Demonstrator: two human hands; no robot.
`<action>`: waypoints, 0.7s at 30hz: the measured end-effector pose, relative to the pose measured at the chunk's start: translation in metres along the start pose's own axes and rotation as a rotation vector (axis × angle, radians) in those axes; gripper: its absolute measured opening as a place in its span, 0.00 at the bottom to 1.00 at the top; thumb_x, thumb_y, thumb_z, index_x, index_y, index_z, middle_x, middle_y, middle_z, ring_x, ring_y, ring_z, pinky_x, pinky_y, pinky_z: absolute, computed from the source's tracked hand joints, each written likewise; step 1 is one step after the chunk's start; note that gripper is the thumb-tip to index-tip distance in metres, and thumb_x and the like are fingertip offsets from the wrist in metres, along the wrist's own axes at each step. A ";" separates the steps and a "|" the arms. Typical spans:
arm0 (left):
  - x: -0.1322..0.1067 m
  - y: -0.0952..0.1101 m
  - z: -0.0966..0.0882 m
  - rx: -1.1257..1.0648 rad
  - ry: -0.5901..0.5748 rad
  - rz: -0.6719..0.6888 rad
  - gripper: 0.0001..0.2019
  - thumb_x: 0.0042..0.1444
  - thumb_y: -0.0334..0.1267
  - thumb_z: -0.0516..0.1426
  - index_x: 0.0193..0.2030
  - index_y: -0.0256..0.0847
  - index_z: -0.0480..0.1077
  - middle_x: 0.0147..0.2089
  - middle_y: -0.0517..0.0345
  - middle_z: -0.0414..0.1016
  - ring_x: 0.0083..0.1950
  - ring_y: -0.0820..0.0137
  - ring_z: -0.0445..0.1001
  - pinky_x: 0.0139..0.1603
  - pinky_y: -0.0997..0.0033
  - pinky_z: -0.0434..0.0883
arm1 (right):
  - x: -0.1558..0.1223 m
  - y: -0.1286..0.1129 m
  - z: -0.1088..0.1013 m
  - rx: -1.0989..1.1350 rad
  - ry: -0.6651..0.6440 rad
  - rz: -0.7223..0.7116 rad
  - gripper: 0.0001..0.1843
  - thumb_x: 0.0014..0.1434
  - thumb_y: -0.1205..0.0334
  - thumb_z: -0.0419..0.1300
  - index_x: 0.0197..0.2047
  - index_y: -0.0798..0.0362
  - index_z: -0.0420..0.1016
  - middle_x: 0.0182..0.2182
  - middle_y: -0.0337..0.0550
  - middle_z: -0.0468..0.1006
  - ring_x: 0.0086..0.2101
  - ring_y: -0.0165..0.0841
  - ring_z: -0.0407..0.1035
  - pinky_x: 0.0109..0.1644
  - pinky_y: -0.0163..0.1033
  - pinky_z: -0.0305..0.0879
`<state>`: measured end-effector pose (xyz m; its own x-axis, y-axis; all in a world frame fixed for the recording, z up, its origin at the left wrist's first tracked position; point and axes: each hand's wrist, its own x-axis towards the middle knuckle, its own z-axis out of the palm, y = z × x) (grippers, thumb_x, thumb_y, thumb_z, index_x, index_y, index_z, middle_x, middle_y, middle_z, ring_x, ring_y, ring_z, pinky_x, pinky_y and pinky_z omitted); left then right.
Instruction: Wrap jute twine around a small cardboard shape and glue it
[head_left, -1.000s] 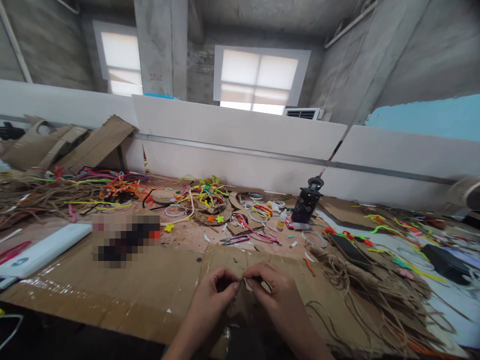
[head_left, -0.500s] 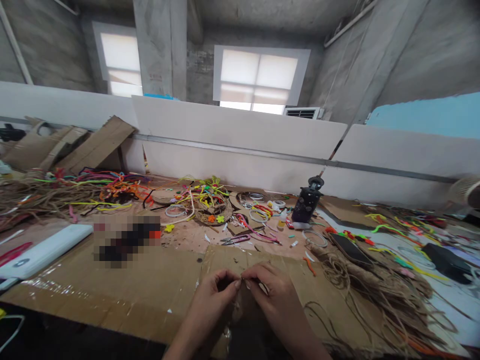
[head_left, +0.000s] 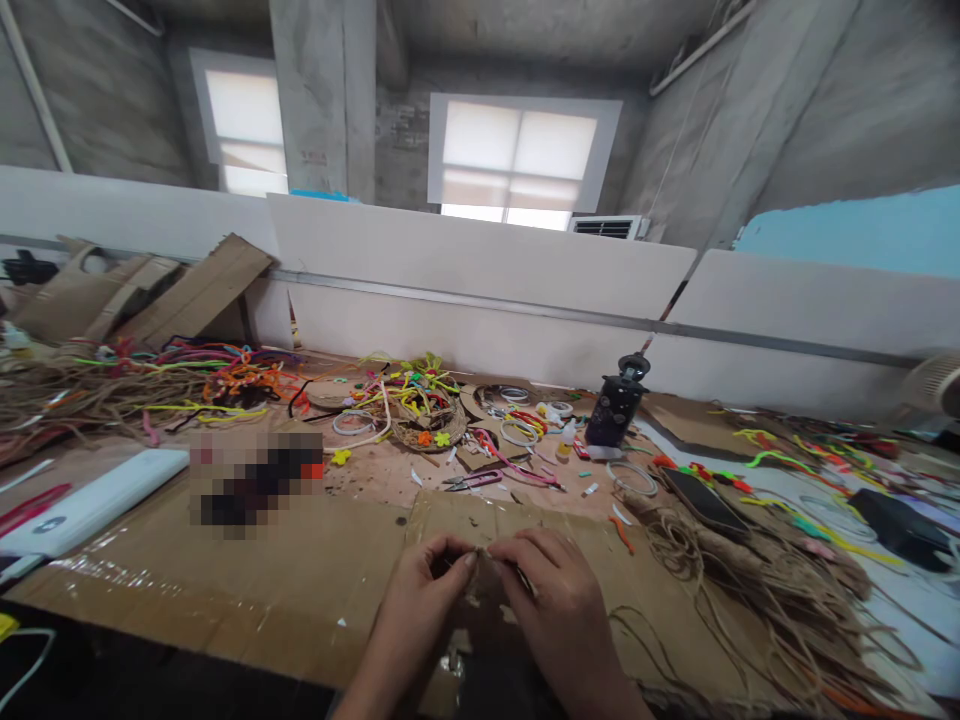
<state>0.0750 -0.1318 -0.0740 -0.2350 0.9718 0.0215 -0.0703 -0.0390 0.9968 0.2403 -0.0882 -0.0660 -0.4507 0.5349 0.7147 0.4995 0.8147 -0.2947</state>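
Both my hands meet low in the middle of the view, over a flat sheet of cardboard (head_left: 300, 570). My left hand (head_left: 424, 590) and my right hand (head_left: 551, 590) pinch a small brownish piece (head_left: 480, 575) between their fingertips; it is too small and too hidden to name. The fingers of both hands are curled and pressed together. A tangle of jute twine (head_left: 757, 590) lies just right of my right hand.
Coloured pipe cleaners (head_left: 225, 375), a small woven nest with flowers (head_left: 427, 420), white rings, scissors (head_left: 469, 481), a black glue gun (head_left: 615, 405), a phone (head_left: 701, 500), a white flat box (head_left: 90, 500) and cardboard scraps (head_left: 172, 290) cover the table. White partition boards stand behind.
My hands have stayed together at the same spot and shifted slightly lower; the fingertips keep pinching the small piece. The view has moved a little.
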 end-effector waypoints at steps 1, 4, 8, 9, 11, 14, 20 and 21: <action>0.000 -0.001 0.000 -0.011 0.002 0.006 0.11 0.51 0.44 0.63 0.32 0.38 0.79 0.28 0.59 0.75 0.32 0.68 0.69 0.37 0.69 0.67 | -0.001 -0.001 0.001 0.011 -0.001 0.009 0.10 0.66 0.72 0.58 0.37 0.49 0.78 0.35 0.43 0.81 0.37 0.40 0.73 0.43 0.42 0.63; 0.000 -0.002 -0.001 -0.031 0.006 0.014 0.10 0.50 0.44 0.64 0.31 0.38 0.79 0.29 0.58 0.76 0.33 0.67 0.70 0.38 0.70 0.68 | -0.003 -0.002 0.005 0.031 -0.003 0.030 0.10 0.66 0.72 0.59 0.38 0.48 0.78 0.35 0.42 0.81 0.37 0.40 0.73 0.43 0.41 0.63; 0.000 0.000 -0.001 -0.033 0.004 0.004 0.10 0.50 0.44 0.64 0.32 0.38 0.79 0.29 0.58 0.77 0.32 0.68 0.70 0.37 0.70 0.68 | -0.004 -0.001 0.007 0.065 0.009 0.035 0.10 0.65 0.72 0.60 0.39 0.48 0.78 0.35 0.40 0.80 0.38 0.39 0.73 0.43 0.41 0.64; 0.000 0.001 -0.001 -0.040 0.003 0.000 0.10 0.50 0.44 0.64 0.32 0.38 0.79 0.29 0.58 0.77 0.32 0.68 0.70 0.37 0.70 0.68 | -0.004 -0.001 0.007 0.075 0.015 0.031 0.10 0.65 0.73 0.60 0.40 0.48 0.78 0.35 0.40 0.80 0.38 0.39 0.73 0.43 0.41 0.64; -0.001 0.003 0.000 -0.055 0.005 -0.006 0.10 0.49 0.44 0.64 0.32 0.38 0.80 0.29 0.59 0.77 0.32 0.68 0.70 0.37 0.71 0.68 | -0.004 0.000 0.006 0.089 0.022 0.022 0.10 0.66 0.73 0.60 0.40 0.48 0.79 0.35 0.40 0.80 0.38 0.39 0.73 0.43 0.40 0.64; -0.001 0.004 0.001 -0.060 0.012 0.001 0.10 0.48 0.43 0.65 0.31 0.38 0.80 0.28 0.59 0.77 0.32 0.68 0.70 0.36 0.71 0.67 | -0.003 0.000 0.005 0.083 0.024 0.009 0.09 0.67 0.71 0.59 0.39 0.49 0.79 0.34 0.39 0.80 0.37 0.38 0.73 0.42 0.40 0.64; -0.001 -0.001 -0.001 -0.087 0.005 -0.004 0.10 0.49 0.43 0.65 0.31 0.38 0.80 0.27 0.60 0.75 0.29 0.71 0.67 0.34 0.73 0.66 | -0.002 -0.002 0.006 0.036 0.079 -0.042 0.11 0.72 0.66 0.57 0.40 0.49 0.79 0.33 0.39 0.80 0.35 0.37 0.73 0.40 0.40 0.64; -0.001 -0.002 -0.001 -0.096 0.002 -0.009 0.10 0.49 0.43 0.65 0.31 0.38 0.80 0.27 0.60 0.75 0.29 0.71 0.67 0.33 0.73 0.65 | -0.002 -0.002 0.007 0.024 0.094 -0.053 0.11 0.72 0.65 0.56 0.39 0.49 0.79 0.32 0.39 0.80 0.34 0.37 0.73 0.40 0.40 0.64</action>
<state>0.0743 -0.1327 -0.0761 -0.2362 0.9716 0.0121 -0.1649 -0.0523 0.9849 0.2348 -0.0897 -0.0710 -0.4044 0.4681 0.7857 0.4583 0.8472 -0.2688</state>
